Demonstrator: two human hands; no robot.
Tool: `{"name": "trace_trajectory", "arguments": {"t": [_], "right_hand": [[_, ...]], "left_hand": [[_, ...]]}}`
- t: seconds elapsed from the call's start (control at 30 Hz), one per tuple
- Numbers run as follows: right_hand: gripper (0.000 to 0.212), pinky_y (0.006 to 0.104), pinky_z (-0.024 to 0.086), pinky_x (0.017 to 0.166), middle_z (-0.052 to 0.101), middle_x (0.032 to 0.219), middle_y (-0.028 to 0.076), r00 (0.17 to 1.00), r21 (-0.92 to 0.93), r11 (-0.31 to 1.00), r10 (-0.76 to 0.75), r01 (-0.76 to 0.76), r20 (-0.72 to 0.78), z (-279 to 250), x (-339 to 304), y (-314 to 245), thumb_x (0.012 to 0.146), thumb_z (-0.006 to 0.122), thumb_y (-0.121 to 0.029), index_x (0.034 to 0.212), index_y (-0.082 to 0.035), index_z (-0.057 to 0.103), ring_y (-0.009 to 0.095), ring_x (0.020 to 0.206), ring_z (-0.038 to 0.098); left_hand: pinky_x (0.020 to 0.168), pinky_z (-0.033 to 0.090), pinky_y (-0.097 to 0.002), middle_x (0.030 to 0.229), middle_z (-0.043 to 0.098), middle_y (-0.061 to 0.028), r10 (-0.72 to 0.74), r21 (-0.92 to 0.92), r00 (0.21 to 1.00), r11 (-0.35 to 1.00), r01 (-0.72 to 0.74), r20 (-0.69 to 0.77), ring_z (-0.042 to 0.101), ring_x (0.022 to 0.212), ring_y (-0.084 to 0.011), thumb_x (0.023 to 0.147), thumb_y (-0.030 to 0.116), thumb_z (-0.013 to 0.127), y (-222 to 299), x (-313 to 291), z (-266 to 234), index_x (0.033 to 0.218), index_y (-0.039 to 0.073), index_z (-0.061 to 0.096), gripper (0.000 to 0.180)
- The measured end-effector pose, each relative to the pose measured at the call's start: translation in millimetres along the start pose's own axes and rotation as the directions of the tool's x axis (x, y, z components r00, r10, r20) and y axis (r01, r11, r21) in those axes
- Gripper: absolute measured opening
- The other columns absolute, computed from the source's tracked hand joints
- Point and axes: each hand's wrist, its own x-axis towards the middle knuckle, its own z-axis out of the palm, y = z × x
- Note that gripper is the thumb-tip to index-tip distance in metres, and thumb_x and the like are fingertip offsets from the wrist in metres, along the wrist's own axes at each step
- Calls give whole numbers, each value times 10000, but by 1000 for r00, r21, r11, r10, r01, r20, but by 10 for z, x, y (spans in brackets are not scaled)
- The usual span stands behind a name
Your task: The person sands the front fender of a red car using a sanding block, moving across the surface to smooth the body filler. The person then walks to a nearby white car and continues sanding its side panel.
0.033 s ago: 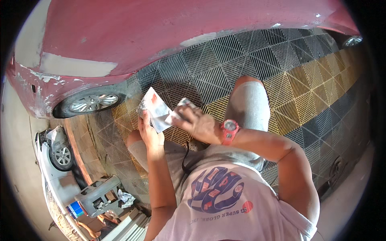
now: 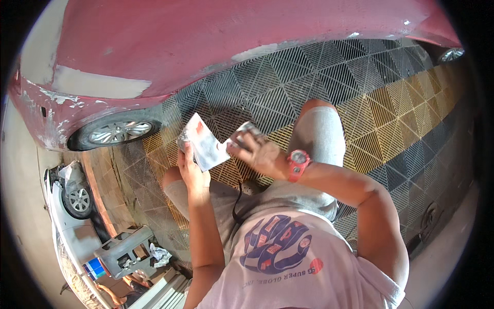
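Note:
My left hand is closed on a whitish flat sheet with a red mark near its top corner. The thumb lies along the sheet's left edge. Just to the right, my right hand has its fingers bent over a smaller flat, pale and dark piece. What that piece is made of, I cannot make out. Its left end comes close to the sheet's right edge; whether they touch is unclear. Both hands are above my lap, in front of the red car.
Pale filler patches and chipped paint mark the car's side. Its wheel stands at left. Black, grey and yellow grating covers the floor. Lower left are a white car, a grey stand and another person's arm.
My right hand has shifted slightly right with its piece, away from the middle of the sheet. The sheet in my left hand has barely moved.

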Motion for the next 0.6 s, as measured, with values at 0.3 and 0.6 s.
{"name": "trace_trajectory", "arguments": {"t": [0.3,0.6], "right_hand": [[690,781,250,1213,531,1557,55,991,-7,995,102,-103,-85,-494,133,-98,902,632,-90,1519,-388,548,349,1556,389],[800,737,264,1248,372,1642,155,973,232,946,-210,228,-97,-944,41,-346,876,596,1,1590,-338,469,458,1566,318]], "left_hand": [[957,518,-378,1234,709,-141,150,572,951,770,-284,271,664,1078,-213,1150,266,505,-69,-76,348,1363,-27,610,378],[1004,561,-468,1384,636,-198,65,70,998,995,-67,27,672,1189,-324,1105,280,605,-424,238,-233,1444,-52,503,485]]}}
